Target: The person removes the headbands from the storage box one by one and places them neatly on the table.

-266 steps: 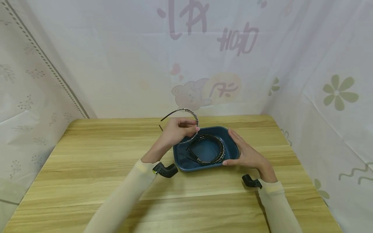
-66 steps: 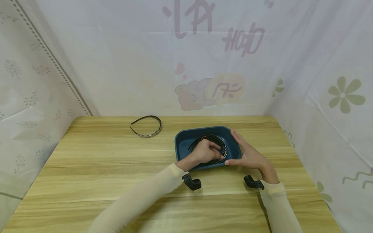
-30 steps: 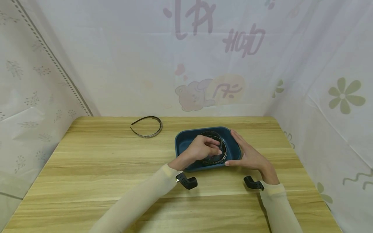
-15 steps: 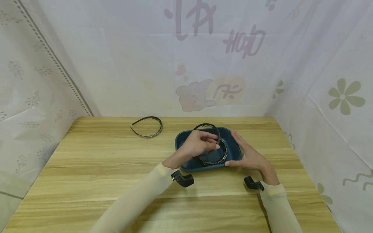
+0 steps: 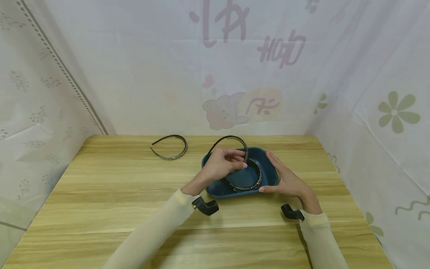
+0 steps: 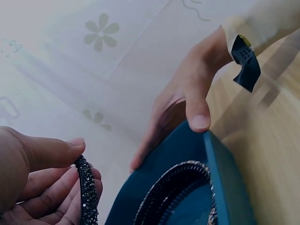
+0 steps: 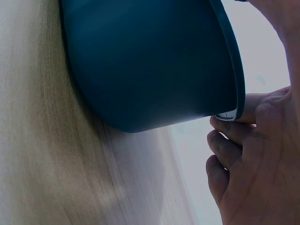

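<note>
1. The left hand (image 5: pixel 220 163) pinches a rhinestone-studded headband (image 5: pixel 246 148) between thumb and fingers; the left wrist view shows the thumb tip pressed to its stones.

2. This toothed headband stands arched above the left part of a blue plastic basin (image 5: pixel 268 172), its lower part hidden behind the hand, so whether it touches anything inside I cannot tell.

3. The right hand (image 5: pixel 288 180) grasps the basin's right end, thumb on the near rim and fingers round the far corner, apparently to brace it.

4. Nested headbands (image 5: pixel 258 180) lie in the basin towards its right side, overlapping too closely to count.

5. Another headband (image 5: pixel 172 158) lies on the wooden table (image 5: pixel 111 179), left of the basin and well apart from it, near the far edge.

6. The step in hand looks like taking headbands out one by one: with one on the table, removal seems likelier than return.

7. The next move would call for raising the band's tips past the rim without snagging the nested ones, then carrying it left to the table, while the right hand steadies the basin.
</note>
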The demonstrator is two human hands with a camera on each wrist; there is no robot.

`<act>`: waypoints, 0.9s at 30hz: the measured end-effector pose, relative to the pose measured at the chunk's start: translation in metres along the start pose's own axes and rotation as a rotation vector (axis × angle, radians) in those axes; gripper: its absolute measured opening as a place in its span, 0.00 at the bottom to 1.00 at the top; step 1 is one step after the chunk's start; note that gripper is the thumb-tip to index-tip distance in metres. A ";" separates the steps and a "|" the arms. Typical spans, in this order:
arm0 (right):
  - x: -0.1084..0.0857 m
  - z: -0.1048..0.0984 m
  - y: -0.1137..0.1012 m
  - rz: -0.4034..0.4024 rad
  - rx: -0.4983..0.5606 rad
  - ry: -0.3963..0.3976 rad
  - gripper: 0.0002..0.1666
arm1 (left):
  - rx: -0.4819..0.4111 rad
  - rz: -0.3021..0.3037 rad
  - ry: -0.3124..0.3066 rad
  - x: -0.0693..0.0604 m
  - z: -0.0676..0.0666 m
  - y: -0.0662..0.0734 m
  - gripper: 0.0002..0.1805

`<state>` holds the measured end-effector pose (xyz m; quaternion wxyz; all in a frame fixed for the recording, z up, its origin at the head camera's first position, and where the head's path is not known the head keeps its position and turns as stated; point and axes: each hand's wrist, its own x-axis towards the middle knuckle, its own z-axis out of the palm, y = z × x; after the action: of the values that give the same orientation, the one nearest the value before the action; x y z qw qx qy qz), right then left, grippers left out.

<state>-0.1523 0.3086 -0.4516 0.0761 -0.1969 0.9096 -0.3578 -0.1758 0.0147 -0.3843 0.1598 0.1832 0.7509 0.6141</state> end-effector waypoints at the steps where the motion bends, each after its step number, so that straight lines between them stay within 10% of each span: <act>1: 0.000 0.000 0.000 0.001 -0.001 -0.001 0.77 | 0.006 0.001 0.010 -0.001 -0.002 0.000 0.19; 27: 0.000 0.000 -0.001 0.005 -0.023 -0.006 0.77 | 0.061 -0.024 0.221 -0.012 -0.066 -0.011 0.20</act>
<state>-0.1516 0.3081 -0.4508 0.0774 -0.1967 0.9138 -0.3468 -0.1971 -0.0500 -0.3818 0.0776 0.1101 0.7842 0.6057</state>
